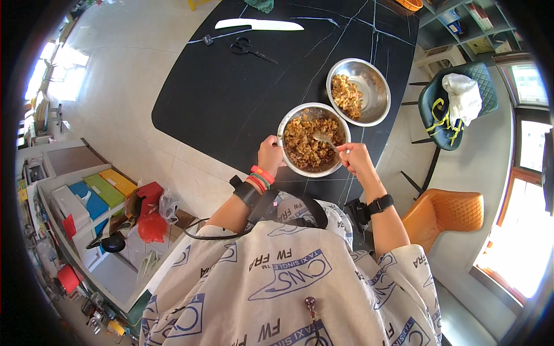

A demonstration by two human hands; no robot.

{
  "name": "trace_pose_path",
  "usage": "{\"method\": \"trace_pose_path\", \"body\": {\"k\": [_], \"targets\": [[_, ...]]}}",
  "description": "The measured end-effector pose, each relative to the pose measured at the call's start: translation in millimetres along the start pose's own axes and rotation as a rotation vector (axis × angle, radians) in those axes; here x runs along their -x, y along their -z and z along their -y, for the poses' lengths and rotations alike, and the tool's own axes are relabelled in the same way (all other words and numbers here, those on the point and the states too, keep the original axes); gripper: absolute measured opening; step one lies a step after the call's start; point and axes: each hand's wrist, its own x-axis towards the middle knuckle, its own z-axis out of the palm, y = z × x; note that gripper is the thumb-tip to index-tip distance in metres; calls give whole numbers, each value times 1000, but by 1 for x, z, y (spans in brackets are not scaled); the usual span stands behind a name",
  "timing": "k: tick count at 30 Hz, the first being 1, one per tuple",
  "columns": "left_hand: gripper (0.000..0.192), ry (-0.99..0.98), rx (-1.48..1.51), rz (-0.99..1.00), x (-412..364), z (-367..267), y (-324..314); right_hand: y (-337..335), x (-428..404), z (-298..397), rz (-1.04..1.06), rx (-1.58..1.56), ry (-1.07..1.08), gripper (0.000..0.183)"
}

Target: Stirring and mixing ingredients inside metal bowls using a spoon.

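My left hand [271, 152] grips the left rim of a stainless steel bowl [312, 174] near the table's front edge. Inside lies a brown, crumbly food mixture [305, 140]. My right hand [355, 158] holds a metal spoon [327, 141] by its handle, with the spoon's head resting in the mixture. Just behind and to the right stands a second steel bowl [373, 95], close against the first. It has a smaller heap of lighter, yellowish-brown chopped food [346, 97] along its left side.
On the black table [233, 99] lie a white-sheathed knife [259, 24], black scissors [251, 49] and a small dark object [208, 40]. Right of the table are a green chair [480, 78] bearing a white bag [463, 97] and an orange chair [452, 212]. Shelving [104, 216] stands at left.
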Motion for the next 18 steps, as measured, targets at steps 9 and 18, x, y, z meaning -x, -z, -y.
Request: {"method": "trace_pose_path", "body": {"k": [9, 18], "targets": [[14, -36, -2, -21, 13, -15, -5, -22, -7, 1, -432, 545, 215, 20], [12, -55, -7, -29, 0, 2, -2, -32, 21, 15, -401, 605, 470, 17]]}}
